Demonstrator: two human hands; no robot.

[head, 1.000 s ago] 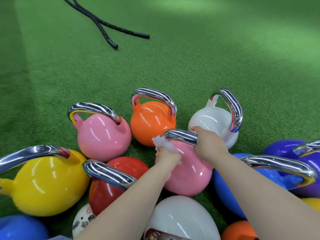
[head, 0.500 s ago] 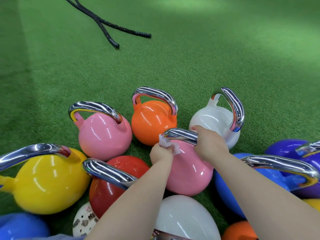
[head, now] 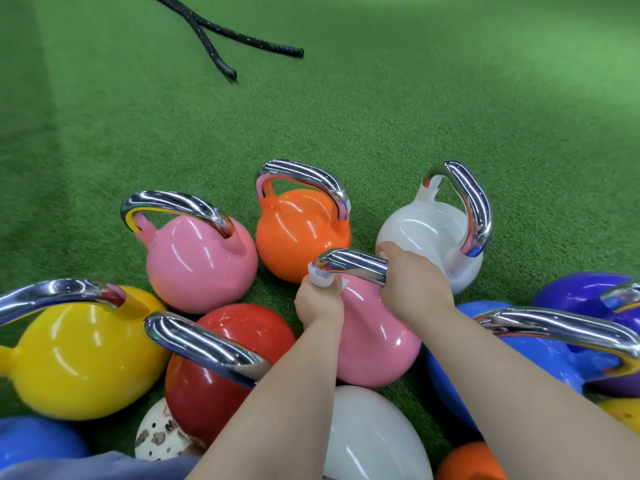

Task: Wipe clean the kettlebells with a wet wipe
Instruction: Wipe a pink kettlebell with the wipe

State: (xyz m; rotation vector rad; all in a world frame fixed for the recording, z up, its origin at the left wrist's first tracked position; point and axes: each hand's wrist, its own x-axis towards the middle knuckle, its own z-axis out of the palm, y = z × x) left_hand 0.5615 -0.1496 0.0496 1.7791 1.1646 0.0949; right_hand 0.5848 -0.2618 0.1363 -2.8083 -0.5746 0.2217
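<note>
A pink kettlebell (head: 374, 337) with a chrome handle (head: 353, 263) stands in the middle of a cluster on green turf. My right hand (head: 412, 282) grips the right end of that handle. My left hand (head: 318, 303) pinches a white wet wipe (head: 320, 277) against the left post of the handle, just under the chrome bend. Most of the wipe is hidden in my fingers.
Around it stand a second pink kettlebell (head: 201, 261), an orange one (head: 301, 230), a white one (head: 429, 237), a red one (head: 221, 368), a yellow one (head: 83, 358), a blue one (head: 519, 368) and a purple one (head: 585, 296). Black ropes (head: 221, 36) lie far back on open turf (head: 450, 98).
My left hand with the wipe has slid down from the top left of the handle onto its left post. The right hand kept its grip.
</note>
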